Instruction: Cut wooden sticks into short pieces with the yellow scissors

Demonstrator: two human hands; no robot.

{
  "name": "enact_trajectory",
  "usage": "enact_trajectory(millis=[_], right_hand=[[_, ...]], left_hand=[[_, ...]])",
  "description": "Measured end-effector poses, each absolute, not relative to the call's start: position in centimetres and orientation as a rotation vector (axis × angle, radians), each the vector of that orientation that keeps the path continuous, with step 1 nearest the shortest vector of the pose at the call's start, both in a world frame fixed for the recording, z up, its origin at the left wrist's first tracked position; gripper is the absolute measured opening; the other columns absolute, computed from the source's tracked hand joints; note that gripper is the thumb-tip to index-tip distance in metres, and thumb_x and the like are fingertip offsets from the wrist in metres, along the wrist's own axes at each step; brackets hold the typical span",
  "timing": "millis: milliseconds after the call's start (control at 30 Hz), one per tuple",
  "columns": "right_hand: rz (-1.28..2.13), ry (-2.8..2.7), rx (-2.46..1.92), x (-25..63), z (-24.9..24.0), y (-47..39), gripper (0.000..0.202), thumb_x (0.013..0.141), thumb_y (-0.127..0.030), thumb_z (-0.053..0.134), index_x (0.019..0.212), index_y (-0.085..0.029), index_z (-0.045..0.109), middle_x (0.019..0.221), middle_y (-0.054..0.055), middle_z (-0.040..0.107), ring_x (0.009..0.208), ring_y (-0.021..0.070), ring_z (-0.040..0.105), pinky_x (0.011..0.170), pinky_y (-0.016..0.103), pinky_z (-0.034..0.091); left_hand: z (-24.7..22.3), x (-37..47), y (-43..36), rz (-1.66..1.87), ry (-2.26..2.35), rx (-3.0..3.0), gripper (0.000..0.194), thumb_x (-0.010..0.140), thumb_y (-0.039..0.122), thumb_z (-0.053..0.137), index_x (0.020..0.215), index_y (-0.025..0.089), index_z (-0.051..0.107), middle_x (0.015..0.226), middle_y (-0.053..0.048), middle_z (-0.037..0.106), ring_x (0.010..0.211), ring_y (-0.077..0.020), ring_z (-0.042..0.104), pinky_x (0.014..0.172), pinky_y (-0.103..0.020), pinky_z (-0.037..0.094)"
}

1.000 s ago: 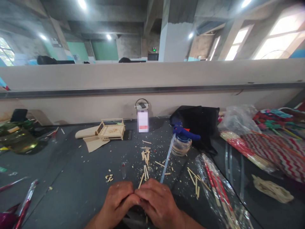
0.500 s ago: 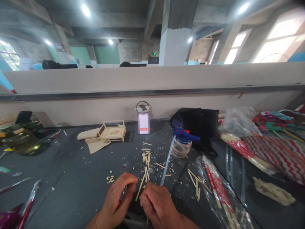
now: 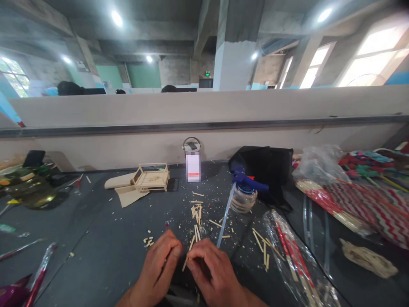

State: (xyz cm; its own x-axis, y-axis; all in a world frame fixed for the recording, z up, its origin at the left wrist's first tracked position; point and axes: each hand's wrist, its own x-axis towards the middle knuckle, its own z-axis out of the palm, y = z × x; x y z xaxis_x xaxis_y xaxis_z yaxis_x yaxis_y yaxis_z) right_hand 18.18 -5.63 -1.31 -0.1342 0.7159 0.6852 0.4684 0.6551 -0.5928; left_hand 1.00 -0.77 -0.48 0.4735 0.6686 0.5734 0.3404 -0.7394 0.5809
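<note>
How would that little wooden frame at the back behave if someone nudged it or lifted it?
The little wooden frame is probably light, with slim bars and open sides. Such thin wood might snap if squeezed. Low and broad, it would likely slide rather than tip.

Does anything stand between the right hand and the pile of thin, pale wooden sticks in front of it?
Nothing upright is visible there. Only a few loose, straight pale wooden sticks lie on the dark grey table between the right hand and that pile of thin sticks.

Short, pale wooden sticks (image 3: 200, 214) lie in loose clusters.
</note>
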Motion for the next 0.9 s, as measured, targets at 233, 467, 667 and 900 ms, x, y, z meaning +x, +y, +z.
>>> enact_trajectory(millis=[233,467,667,900], right_hand=[[0.279,-1.812,-0.962,18.1,-1.4,-5.5,0.005,0.095,-0.019,0.05,0.094,-0.02,0.055,0.079,0.003,0.065,0.072,0.014,0.061,0.066,0.023,0.048],[0.261,-1.83,-0.973,18.1,-1.6,-5.6,0.005,0.094,-0.018,0.05,0.094,-0.021,0.054,0.076,0.002,0.065,0.067,0.0139,0.061,0.063,0.023,0.047],[0.291,-1.854,-0.987,18.2,-1.6,-5.7,0.006,0.092,-0.017,0.052,0.094,-0.021,0.055,0.075,0.001,0.064,0.067,0.0137,0.059,0.063,0.023,0.046],[0.284,-1.854,-1.0,18.2,-1.9,-5.6,0.008,0.092,-0.015,0.051,0.094,-0.021,0.055,0.077,0.002,0.064,0.068,0.014,0.06,0.064,0.024,0.046]], left_hand=[[-0.3,1.2,-0.7,1.274,0.971,2.361,0.027,0.094,0.013,0.04,0.07,0.02,0.049,0.065,0.003,0.052,0.06,-0.011,0.053,0.06,-0.02,0.044],[-0.1,1.2,-0.6,1.323,1.024,2.431,0.034,0.093,0.013,0.045,0.06,0.02,0.046,0.055,0.004,0.047,0.05,-0.0098,0.047,0.05,-0.02,0.039],[0.0,0.9,0.1,1.347,0.907,2.396,0.017,0.092,0.014,0.052,0.1,0.021,0.066,0.081,-0.001,0.068,0.074,-0.0125,0.064,0.066,-0.02,0.05],[-0.6,0.7,0.7,1.411,0.866,2.418,0.017,0.088,0.011,0.06,0.096,0.022,0.069,0.081,0.0,0.071,0.074,-0.0117,0.065,0.07,-0.02,0.051]])
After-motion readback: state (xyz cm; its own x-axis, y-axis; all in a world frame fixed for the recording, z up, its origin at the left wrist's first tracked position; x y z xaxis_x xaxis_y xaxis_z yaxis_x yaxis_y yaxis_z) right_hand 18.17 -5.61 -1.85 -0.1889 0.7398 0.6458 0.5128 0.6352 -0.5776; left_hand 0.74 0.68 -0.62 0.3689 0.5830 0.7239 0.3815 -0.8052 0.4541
